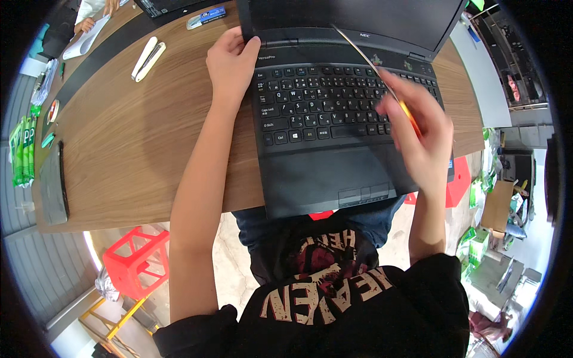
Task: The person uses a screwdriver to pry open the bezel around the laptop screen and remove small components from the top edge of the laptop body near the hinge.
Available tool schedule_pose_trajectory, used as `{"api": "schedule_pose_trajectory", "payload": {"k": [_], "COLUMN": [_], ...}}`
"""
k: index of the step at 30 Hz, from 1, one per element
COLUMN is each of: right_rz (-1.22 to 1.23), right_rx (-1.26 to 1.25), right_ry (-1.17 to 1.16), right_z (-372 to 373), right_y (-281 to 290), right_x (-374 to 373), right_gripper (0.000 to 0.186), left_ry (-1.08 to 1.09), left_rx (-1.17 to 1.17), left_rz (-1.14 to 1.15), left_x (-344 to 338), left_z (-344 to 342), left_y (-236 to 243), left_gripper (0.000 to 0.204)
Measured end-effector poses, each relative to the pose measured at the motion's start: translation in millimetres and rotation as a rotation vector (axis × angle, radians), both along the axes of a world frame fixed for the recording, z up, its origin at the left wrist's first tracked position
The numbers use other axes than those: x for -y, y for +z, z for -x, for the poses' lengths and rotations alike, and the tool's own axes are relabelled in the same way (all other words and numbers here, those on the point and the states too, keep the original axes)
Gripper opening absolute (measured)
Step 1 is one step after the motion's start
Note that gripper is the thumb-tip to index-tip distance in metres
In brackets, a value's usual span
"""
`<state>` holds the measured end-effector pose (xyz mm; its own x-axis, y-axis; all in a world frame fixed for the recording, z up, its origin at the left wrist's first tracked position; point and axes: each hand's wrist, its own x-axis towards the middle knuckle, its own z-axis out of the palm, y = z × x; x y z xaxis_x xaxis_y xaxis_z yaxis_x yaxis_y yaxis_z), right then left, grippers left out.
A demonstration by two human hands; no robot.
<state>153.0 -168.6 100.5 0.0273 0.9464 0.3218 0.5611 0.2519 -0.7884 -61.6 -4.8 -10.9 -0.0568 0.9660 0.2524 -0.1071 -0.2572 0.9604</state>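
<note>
A black laptop [322, 173] stands unfolded on the wooden table, its keyboard towards me and its screen [352, 18] cut off by the upper picture edge. At the screen's lower left corner, my left hand [233, 62] is closed on the side edge, thumb in front and the other fingers partly hidden. My right hand [418, 119] grips a screwdriver [407, 113] by its orange-yellow handle, over the right part of the keyboard. The long thin metal shaft slants up and left, and its tip overlaps the lower screen in view. Slight motion blurs this hand.
Left of the laptop on the table [119, 173] lies a white two-armed object [148, 58]. A small blue-and-white package [206, 18] is farther back. Another person's hands [85, 25] handle papers [88, 40] at far left. Red stools [136, 262] stand below the table edge.
</note>
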Motion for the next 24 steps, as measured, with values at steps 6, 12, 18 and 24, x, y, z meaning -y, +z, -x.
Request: {"api": "schedule_pose_trajectory", "payload": {"k": [6,12,18,24], "right_rz": [0.128,0.080,0.034,0.020], "right_rx": [-0.191,-0.155,-0.132,-0.141], "right_ry": [-0.188,-0.180,-0.145,-0.121], "right_z": [-20,-19,-19,-20], "right_y": [-22,-47,-53,-57], "right_x": [57,64,63,61], "right_gripper": [0.028,0.028,0.028,0.029], "left_ry": [0.071,0.154,0.295,0.434], "left_rx": [-0.147,-0.408,-0.783,-1.115], "left_rz": [-0.071,-0.106,-0.212,-0.133], "left_x": [3,11,16,13], "left_z": [2,0,-3,-10], "left_y": [3,17,31,29], "left_gripper": [0.026,0.028,0.030,0.027]}}
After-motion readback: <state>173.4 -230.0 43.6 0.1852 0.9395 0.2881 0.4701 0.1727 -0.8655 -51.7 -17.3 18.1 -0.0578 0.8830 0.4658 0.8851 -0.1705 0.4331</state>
